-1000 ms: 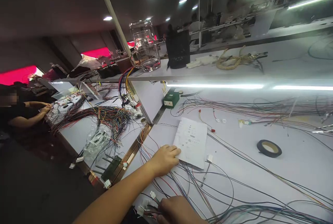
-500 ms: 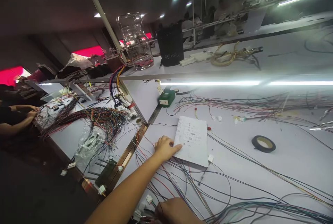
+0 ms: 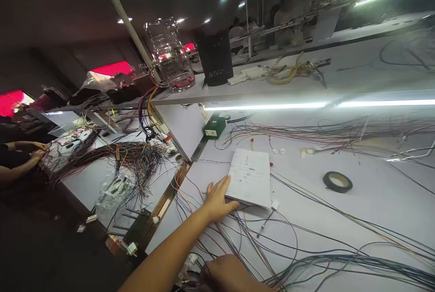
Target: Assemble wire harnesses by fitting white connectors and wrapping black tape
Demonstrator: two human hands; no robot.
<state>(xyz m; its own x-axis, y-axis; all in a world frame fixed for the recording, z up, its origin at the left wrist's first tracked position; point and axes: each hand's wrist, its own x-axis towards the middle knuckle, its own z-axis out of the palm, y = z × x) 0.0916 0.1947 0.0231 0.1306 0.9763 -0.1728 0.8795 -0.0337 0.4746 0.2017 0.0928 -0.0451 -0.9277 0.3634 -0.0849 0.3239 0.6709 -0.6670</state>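
A white notebook with handwriting and small sketches on its page lies on the bench, partly over loose wires. My left hand is at its lower left corner, fingers stretched and thumb apart, touching or just beside the edge. At the bottom of the view is my right hand, its back towards me, its fingers hidden behind my left forearm and in shadow. Next to it are a white connector and some wires; whether it holds any of them is hidden. Under both hands run thin coloured wires.
Black tape lies at the right, and a green box stands by the divider. A glass mug and black mesh holder stand on the shelf. Left, another person's hands are near a wire bundle.
My left hand has shifted slightly down the notebook's edge, and its fingers have straightened from a curl. The notebook has turned slightly. My right hand has hardly moved.
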